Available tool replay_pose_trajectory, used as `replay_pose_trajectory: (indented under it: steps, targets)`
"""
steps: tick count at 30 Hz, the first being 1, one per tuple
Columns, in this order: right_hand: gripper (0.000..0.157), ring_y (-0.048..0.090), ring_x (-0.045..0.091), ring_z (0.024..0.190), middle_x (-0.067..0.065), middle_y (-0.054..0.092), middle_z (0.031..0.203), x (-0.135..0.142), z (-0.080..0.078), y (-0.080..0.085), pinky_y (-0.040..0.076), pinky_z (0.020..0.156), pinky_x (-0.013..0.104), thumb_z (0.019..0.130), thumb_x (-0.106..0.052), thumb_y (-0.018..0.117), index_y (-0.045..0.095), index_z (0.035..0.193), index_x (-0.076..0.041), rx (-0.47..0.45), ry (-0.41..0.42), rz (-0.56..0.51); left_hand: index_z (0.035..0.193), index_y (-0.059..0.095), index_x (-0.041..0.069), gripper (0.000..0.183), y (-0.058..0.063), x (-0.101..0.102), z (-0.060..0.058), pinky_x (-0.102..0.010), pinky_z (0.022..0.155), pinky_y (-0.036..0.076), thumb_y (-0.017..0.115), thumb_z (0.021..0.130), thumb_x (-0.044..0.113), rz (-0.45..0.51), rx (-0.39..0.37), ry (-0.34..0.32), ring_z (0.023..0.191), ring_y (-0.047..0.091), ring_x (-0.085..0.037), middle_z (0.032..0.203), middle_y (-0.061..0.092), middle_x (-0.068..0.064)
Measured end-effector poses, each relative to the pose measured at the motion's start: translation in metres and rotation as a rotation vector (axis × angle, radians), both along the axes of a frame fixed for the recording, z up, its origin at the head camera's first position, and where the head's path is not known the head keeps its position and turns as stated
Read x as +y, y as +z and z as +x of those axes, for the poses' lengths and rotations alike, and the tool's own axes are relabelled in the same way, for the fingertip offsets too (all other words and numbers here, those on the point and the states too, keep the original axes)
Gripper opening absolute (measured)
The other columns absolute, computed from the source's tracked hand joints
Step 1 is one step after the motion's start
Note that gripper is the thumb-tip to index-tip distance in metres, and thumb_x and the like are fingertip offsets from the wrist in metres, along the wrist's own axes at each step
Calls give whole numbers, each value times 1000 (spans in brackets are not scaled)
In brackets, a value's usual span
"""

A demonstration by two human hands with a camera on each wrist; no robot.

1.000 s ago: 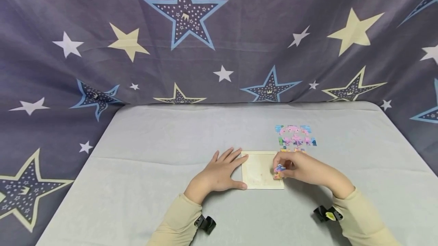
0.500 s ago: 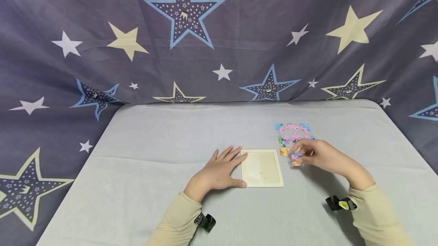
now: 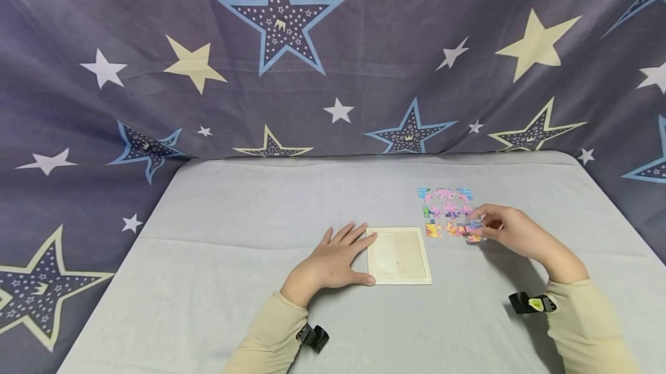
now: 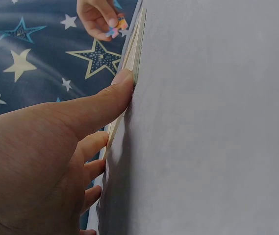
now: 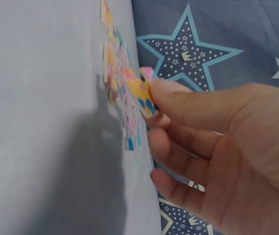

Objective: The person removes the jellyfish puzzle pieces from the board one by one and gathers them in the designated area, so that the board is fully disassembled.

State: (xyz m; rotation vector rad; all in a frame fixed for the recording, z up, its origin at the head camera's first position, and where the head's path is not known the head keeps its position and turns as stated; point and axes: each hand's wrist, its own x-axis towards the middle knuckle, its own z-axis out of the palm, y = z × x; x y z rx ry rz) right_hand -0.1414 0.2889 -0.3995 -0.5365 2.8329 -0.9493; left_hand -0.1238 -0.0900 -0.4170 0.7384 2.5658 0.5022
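My right hand [image 3: 512,234] pinches a jigsaw piece [image 5: 141,93] between thumb and fingers, beside the lower right of the laid-out puzzle pieces. The piece is orange, pink and blue. Those jigsaw pieces [image 3: 444,195] form a pink cartoon picture in rows, with small gaps between them. My left hand [image 3: 333,258] lies spread with straight fingers at the left edge of a pale wooden puzzle tray [image 3: 398,255]; its thumb and forefinger rest on the frame. In the left wrist view, the thumb [image 4: 114,100] lies along the tray's edge.
A light grey cloth [image 3: 234,206] covers the table. Behind and at the sides hangs a dark curtain [image 3: 364,62] printed with stars. Small black devices [image 3: 312,338] sit on both wrists.
My right hand has moved from over the tray's right edge, rightward and away, to the lower right of the laid-out pieces, still pinching the piece. The left hand has stayed put.
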Motion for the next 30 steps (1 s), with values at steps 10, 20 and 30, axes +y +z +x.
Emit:
replay_pose_trajectory:
  steps: [10,20,30]
  targets:
    - [20,64,17,74,7,69,83,8,-4,-5,51,66,35,95,1,68,67,114,6,-66,-89,85,165,30,25,90,2,0,1,-62,129,5,71,92,57,-3,-2,-2,162,9,-29,175,18,-1]
    - [23,57,18,74,11,67,87,5,-10,-9,46,64,35,95,-3,70,69,115,8,-68,-125,128,165,31,24,88,4,-1,1,-59,129,6,71,93,55,-5,7,10,162,10,-28,175,19,-2]
    - [33,65,28,82,15,70,93,1,-11,-6,53,71,46,97,-11,70,66,123,9,-59,-144,141,164,34,15,85,8,-16,-5,-50,129,21,71,95,50,137,45,62,158,26,-33,170,31,-10]
